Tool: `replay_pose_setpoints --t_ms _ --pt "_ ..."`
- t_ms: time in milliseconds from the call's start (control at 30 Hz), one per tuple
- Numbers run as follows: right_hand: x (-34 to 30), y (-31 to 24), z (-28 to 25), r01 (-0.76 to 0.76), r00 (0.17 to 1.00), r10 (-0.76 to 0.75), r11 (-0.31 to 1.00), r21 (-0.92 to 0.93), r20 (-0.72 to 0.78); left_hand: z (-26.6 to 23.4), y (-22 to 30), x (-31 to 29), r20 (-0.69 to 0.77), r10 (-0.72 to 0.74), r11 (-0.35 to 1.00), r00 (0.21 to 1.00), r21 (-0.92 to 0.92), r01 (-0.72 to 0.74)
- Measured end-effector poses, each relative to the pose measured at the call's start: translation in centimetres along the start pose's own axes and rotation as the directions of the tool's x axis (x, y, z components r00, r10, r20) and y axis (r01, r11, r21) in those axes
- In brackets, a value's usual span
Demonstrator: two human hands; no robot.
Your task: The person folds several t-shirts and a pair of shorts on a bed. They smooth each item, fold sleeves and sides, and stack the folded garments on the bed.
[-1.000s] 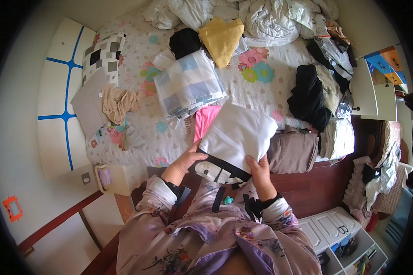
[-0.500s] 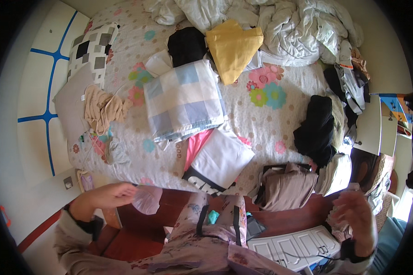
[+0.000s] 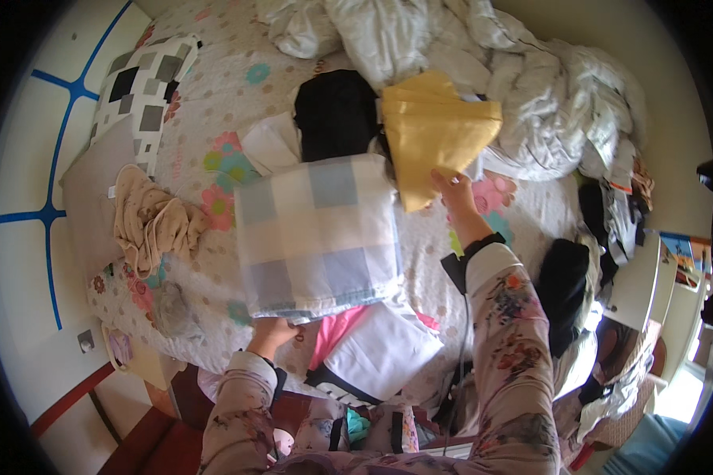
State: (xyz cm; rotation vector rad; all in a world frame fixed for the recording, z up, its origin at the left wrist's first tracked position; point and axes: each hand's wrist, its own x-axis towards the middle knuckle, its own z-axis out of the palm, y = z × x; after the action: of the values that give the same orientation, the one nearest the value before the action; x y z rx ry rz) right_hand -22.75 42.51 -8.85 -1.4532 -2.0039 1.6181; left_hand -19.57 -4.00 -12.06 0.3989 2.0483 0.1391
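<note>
A folded blue, white and grey checked sheet (image 3: pixel 321 229) lies mid-bed. My left hand (image 3: pixel 273 336) grips its near left edge, the fingertips hidden beneath the cloth. My right hand (image 3: pixel 456 198) reaches over the bed at the lower edge of a folded yellow cloth (image 3: pixel 440 119), its fingers apart and overlapping that edge; whether they press on it I cannot tell. A folded black garment (image 3: pixel 337 115) sits beyond the sheet, beside a white cloth (image 3: pixel 271 144). Nearer me, a folded white garment with a black band (image 3: pixel 384 348) lies over a pink one (image 3: pixel 337 336).
A crumpled white quilt (image 3: pixel 531 95) fills the far right. Dark clothes (image 3: pixel 562 293) are heaped along the right side. At left lie a checked pillow (image 3: pixel 146 95), a grey pillow (image 3: pixel 99 202) and a crumpled beige garment (image 3: pixel 154 226). A cable hangs from my right wrist.
Both hands have moved from the near side out over the bed. The left has taken hold of the checked sheet's edge; the right has reached the yellow cloth. The view has shifted.
</note>
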Motion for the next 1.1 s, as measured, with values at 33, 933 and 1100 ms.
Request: replay_pose_setpoints --t_ms 33,933,1100 --pt "0.5 -0.1 0.6 -0.153 0.974 0.13 0.982 0.114 0.186 0.3 -0.1 -0.2 -0.162 0.051 0.995 0.985 0.093 -0.036" --pt "9.4 1.9 -1.9 -0.004 0.953 -0.159 0.845 -0.535 -0.259 2.6 -1.5 1.3 -0.087 0.067 0.998 0.994 -0.005 -0.068" --pt "3.8 -2.0 -3.0 -0.049 0.995 0.069 0.967 -0.251 0.069 1.4 -0.6 0.7 -0.169 0.059 0.998 0.984 0.028 -0.055"
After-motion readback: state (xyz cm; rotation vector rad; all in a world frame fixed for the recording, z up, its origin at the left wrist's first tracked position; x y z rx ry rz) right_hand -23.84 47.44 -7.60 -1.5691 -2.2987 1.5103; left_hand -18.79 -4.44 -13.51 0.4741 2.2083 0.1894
